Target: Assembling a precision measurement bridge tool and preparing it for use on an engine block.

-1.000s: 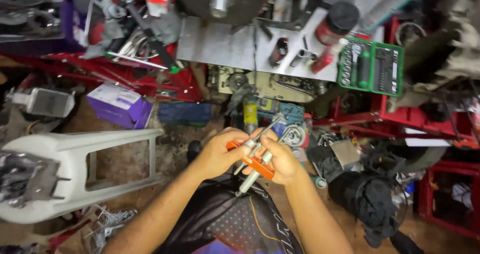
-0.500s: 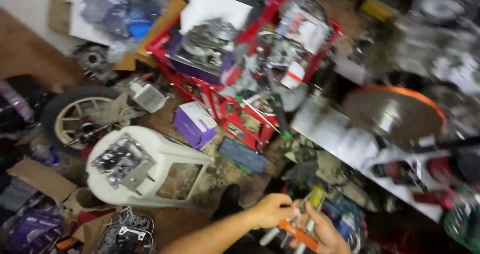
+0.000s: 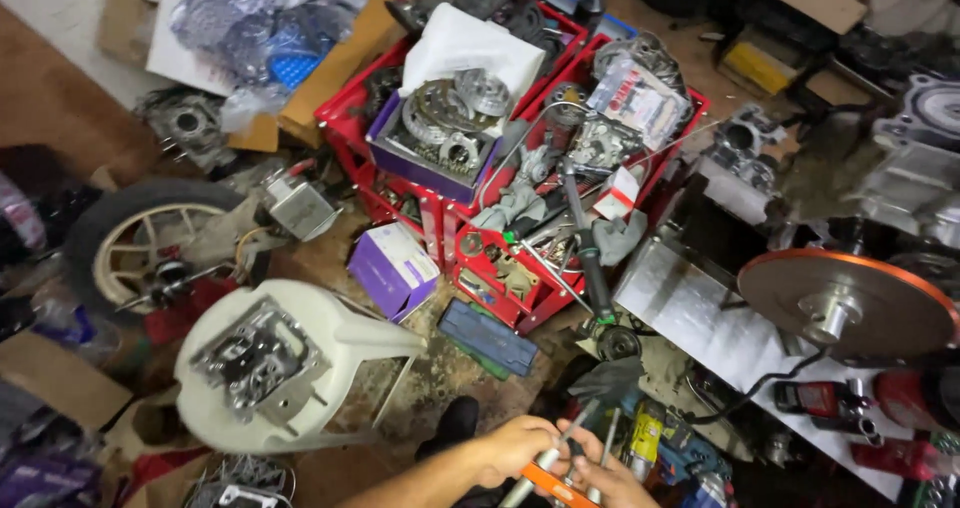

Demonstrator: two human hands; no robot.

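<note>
- While the view tilts over a cluttered floor, both hands meet at the bottom edge.
- The left hand [image 3: 510,450], forearm angled in from lower left, curls closed around slim metal rods [image 3: 585,430].
- The right hand [image 3: 612,480], partly cropped, grips the orange clamp tool [image 3: 556,486] holding those rods.
- A white plastic stool [image 3: 300,353] stands well apart to the left.

A purple and white carton [image 3: 392,268] lies on the floor near the centre. At 12 o'clock, an open purple box [image 3: 425,163] sits in a red crate. At 1 o'clock, a clear labelled bag [image 3: 640,93]. At 11 o'clock, brown cardboard [image 3: 335,68] beside clear plastic bags [image 3: 255,18].
</note>
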